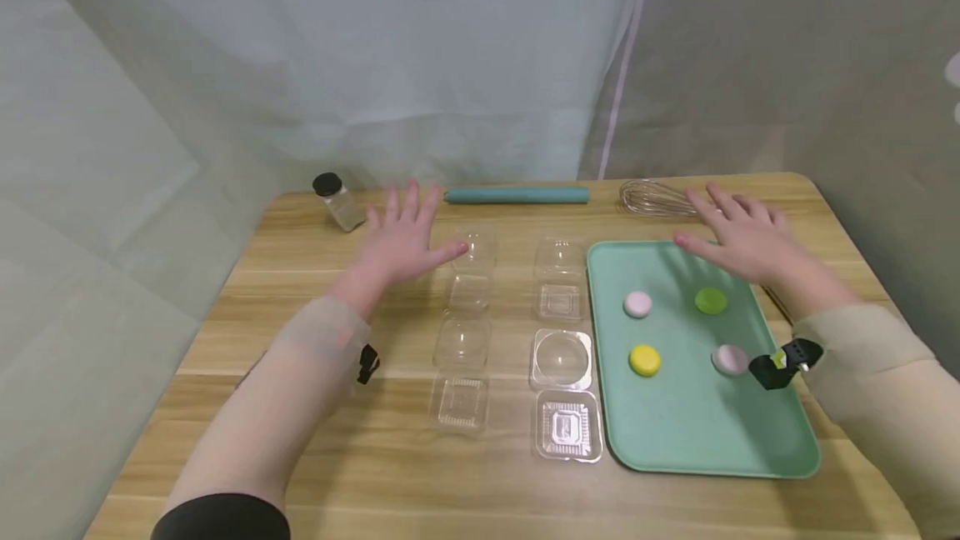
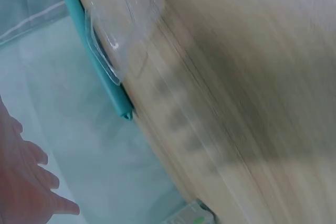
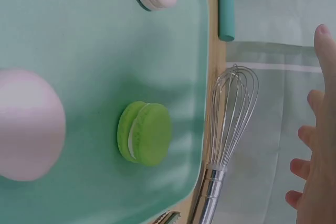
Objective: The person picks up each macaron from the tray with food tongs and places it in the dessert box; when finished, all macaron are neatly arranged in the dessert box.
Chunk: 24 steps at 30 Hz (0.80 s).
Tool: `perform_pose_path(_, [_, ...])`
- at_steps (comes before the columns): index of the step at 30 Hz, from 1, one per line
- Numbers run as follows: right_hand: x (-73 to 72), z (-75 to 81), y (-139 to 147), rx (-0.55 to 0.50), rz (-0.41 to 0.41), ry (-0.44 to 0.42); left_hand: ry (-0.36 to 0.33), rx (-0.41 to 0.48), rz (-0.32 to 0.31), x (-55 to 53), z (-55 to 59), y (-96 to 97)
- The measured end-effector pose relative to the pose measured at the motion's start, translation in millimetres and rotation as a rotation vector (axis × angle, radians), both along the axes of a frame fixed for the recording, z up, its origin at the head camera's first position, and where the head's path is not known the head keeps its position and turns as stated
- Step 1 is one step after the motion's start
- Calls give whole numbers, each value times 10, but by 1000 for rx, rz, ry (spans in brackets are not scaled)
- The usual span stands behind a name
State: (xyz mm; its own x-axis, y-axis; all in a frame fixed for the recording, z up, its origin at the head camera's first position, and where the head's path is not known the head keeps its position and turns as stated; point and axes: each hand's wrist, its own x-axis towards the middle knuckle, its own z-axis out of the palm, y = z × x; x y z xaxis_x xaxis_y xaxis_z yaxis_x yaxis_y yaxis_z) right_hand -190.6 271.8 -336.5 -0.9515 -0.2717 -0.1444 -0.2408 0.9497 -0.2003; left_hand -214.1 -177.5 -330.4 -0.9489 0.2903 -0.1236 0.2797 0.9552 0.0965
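With fingers spread, my left hand [image 1: 401, 244] hovers over the table beside the far clear plastic clamshell box [image 1: 471, 294], holding nothing. My right hand [image 1: 742, 236] is likewise spread and bare, above the far right corner of the mint-green tray [image 1: 697, 432], its fingers overlapping the whisk [image 1: 656, 198] in the head view. On the tray lie a pink macaron [image 1: 637, 304], a yellow macaron [image 1: 645, 360], a green macaron [image 3: 149, 134] and a pale lilac macaron [image 1: 730, 359]. More lidded clear boxes stand open left of the tray, including one in front [image 1: 567, 426].
A teal rolling pin [image 1: 517, 195] lies along the table's back edge. At the back left, a small jar with a black lid [image 1: 327, 184] stands on the wooden table [image 1: 360, 473]. Pale cloth [image 1: 450, 65] hangs behind the table.
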Motion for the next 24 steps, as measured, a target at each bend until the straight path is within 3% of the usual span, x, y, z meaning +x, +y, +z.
perform_pose_path(18, [147,-124,120,-241,42,30,46,208,-111,210,-87,224])
perform_pose_path(24, [204,-186,199,-333,40,8,71,204,-177,275,-116,307])
